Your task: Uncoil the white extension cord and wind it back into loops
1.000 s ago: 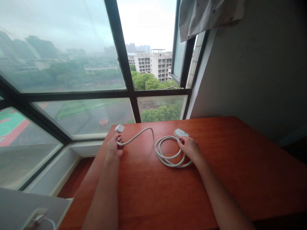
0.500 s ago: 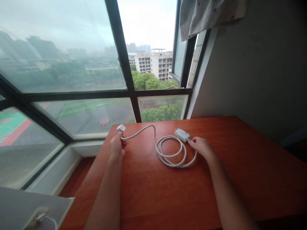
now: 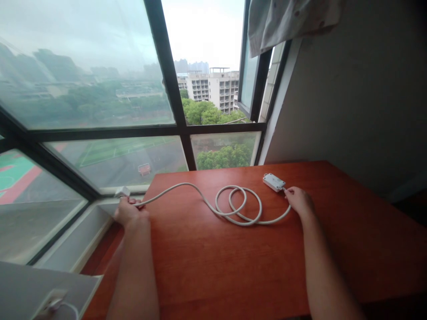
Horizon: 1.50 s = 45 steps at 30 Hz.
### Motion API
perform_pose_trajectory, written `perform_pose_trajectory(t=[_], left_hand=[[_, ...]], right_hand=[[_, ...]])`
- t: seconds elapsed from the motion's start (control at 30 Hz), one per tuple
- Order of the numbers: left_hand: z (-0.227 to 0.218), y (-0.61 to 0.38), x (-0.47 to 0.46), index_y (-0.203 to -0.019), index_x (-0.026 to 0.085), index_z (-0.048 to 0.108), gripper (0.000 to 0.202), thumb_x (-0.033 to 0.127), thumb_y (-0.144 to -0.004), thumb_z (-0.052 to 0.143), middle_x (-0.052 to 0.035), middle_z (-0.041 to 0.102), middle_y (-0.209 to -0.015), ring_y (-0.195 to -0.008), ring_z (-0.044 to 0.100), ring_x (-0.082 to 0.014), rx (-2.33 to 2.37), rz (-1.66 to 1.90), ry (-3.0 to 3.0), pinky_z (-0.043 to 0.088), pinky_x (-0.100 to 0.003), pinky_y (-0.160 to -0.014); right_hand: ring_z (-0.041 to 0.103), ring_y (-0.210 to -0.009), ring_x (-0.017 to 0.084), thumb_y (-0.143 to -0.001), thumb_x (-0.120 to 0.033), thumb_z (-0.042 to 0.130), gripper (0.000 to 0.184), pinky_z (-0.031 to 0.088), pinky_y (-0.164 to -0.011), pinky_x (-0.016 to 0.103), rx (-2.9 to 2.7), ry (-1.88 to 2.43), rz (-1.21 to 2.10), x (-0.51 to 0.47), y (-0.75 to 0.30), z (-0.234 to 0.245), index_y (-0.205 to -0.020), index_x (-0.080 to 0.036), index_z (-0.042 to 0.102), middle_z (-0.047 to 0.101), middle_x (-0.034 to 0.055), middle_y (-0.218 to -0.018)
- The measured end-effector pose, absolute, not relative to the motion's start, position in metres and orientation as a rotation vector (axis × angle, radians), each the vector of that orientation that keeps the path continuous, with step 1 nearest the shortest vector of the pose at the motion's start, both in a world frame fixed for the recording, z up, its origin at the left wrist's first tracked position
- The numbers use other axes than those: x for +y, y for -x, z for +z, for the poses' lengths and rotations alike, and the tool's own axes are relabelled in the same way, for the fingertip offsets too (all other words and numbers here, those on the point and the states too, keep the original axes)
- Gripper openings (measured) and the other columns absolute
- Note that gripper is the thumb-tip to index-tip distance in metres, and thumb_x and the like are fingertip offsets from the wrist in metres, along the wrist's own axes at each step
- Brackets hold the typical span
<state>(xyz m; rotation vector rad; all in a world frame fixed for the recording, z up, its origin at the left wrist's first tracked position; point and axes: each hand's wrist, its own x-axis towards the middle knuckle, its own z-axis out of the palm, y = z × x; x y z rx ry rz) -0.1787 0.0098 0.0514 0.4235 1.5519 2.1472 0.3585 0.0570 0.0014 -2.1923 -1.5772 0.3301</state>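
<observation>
A white power cord [image 3: 237, 206] lies in loose loops on the red-brown wooden table [image 3: 253, 258]. My left hand [image 3: 127, 211] is closed round the cord just behind its white plug [image 3: 122, 192], held past the table's left edge near the window sill. My right hand [image 3: 298, 200] pinches the cord where it enters the small white socket block [image 3: 274, 182], which rests on the table near the far edge.
A large window with dark frames [image 3: 173, 98] fills the left and back. A grey wall [image 3: 360, 89] stands to the right, with a cloth [image 3: 287, 20] hanging at the top. A wall outlet with a white cable [image 3: 53, 302] sits at the lower left.
My left hand has pulled the plug leftward off the table edge. My right hand has moved right with the socket block. The coils have spread and loosened.
</observation>
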Motion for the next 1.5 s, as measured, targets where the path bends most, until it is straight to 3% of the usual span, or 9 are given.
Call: perform_pose_trajectory(t=[0.3, 0.47, 0.63, 0.77, 0.87, 1.03, 1.17, 1.33, 1.5], left_hand=[[0.061, 0.176, 0.003, -0.071, 0.022, 0.027, 0.028, 0.012, -0.077, 0.052, 0.0067, 0.035, -0.055, -0.043, 0.037, -0.0079, 1.76, 2.5, -0.151, 0.029, -0.019, -0.037], [0.079, 0.15, -0.001, -0.096, 0.017, 0.042, 0.014, 0.012, -0.085, 0.048, 0.0066, 0.047, -0.059, -0.045, 0.049, -0.0107, 1.834, 2.587, -0.508, 0.038, -0.02, -0.041], [0.088, 0.119, -0.005, -0.107, 0.016, 0.053, 0.02, 0.021, -0.091, 0.044, 0.0066, 0.05, -0.062, -0.042, 0.049, -0.0076, 1.865, 2.416, -0.967, 0.04, -0.018, -0.042], [0.089, 0.101, -0.003, -0.106, 0.017, 0.059, 0.022, 0.026, -0.088, 0.05, 0.004, 0.055, -0.068, -0.043, 0.051, -0.0057, 1.802, 2.222, -1.146, 0.038, -0.015, -0.042], [0.082, 0.1, 0.003, -0.103, 0.016, 0.062, 0.023, 0.026, -0.084, 0.054, 0.0031, 0.057, -0.067, -0.043, 0.05, -0.0064, 1.78, 2.111, -1.174, 0.038, -0.015, -0.042], [0.061, 0.113, 0.013, -0.089, 0.015, 0.063, 0.018, 0.026, -0.077, 0.056, -0.0005, 0.061, -0.065, -0.045, 0.05, -0.0095, 1.885, 1.946, -1.087, 0.036, -0.017, -0.039], [0.054, 0.113, 0.015, -0.109, 0.017, 0.056, 0.041, 0.019, -0.068, 0.06, -0.0008, 0.066, -0.068, -0.042, 0.05, -0.0098, 1.885, 1.878, -1.0, 0.037, -0.017, -0.039], [0.059, 0.107, 0.014, -0.084, 0.013, 0.063, 0.029, 0.035, -0.079, 0.045, -0.006, 0.065, -0.067, -0.049, 0.056, -0.0134, 1.822, 1.678, -1.168, 0.041, -0.021, -0.044], [0.069, 0.099, 0.009, -0.101, 0.015, 0.063, 0.034, 0.036, -0.079, 0.049, -0.004, 0.066, -0.075, -0.063, 0.06, -0.0175, 1.951, 1.286, -1.684, 0.043, -0.025, -0.057]], right_hand=[[0.065, -0.083, 0.026, -0.086, -0.035, 0.049, 0.027, 0.039, -0.062, 0.03, -1.613, 2.363, 0.292, 0.054, -0.365, 0.002, -0.092, -0.019, 0.071, 0.071, 0.0127, -0.093], [0.063, -0.088, 0.024, -0.089, -0.035, 0.047, 0.028, 0.04, -0.069, 0.03, -1.608, 2.218, -0.041, 0.05, -0.33, 0.02, -0.099, -0.016, 0.067, 0.067, 0.0143, -0.099], [0.061, -0.098, 0.028, -0.087, -0.059, 0.044, 0.054, 0.043, -0.078, 0.034, -1.898, 2.062, 0.237, 0.037, -0.257, 0.023, -0.112, -0.014, 0.061, 0.065, 0.0171, -0.106], [0.054, -0.113, 0.035, -0.076, -0.06, 0.058, 0.076, 0.044, -0.081, 0.039, -1.896, 2.099, 0.298, 0.029, -0.224, 0.017, -0.132, -0.011, 0.046, 0.055, 0.0229, -0.123], [0.059, -0.105, 0.033, -0.074, -0.042, 0.06, 0.06, 0.045, -0.08, 0.037, -1.883, 2.099, 0.379, 0.033, -0.227, 0.014, -0.123, -0.009, 0.053, 0.057, 0.0223, -0.115], [0.064, -0.085, 0.023, -0.069, -0.024, 0.058, 0.029, 0.047, -0.075, 0.031, -1.771, 1.877, 0.528, 0.045, -0.241, 0.008, -0.096, -0.016, 0.062, 0.066, 0.0096, -0.091], [0.065, -0.067, 0.016, -0.069, -0.022, 0.054, 0.038, 0.051, -0.063, 0.027, -1.481, 1.492, 0.83, 0.044, -0.237, 0.011, -0.106, -0.018, 0.054, 0.068, 0.0034, -0.086], [0.063, -0.06, 0.014, -0.068, -0.025, 0.057, 0.045, 0.053, -0.056, 0.027, -1.284, 1.147, 1.068, 0.036, -0.228, 0.023, -0.112, -0.017, 0.049, 0.066, 0.0025, -0.087], [0.059, -0.058, 0.012, -0.068, -0.021, 0.058, 0.038, 0.049, -0.054, 0.025, -1.222, 1.05, 1.031, 0.033, -0.226, 0.03, -0.106, -0.018, 0.054, 0.065, 0.0006, -0.083]])
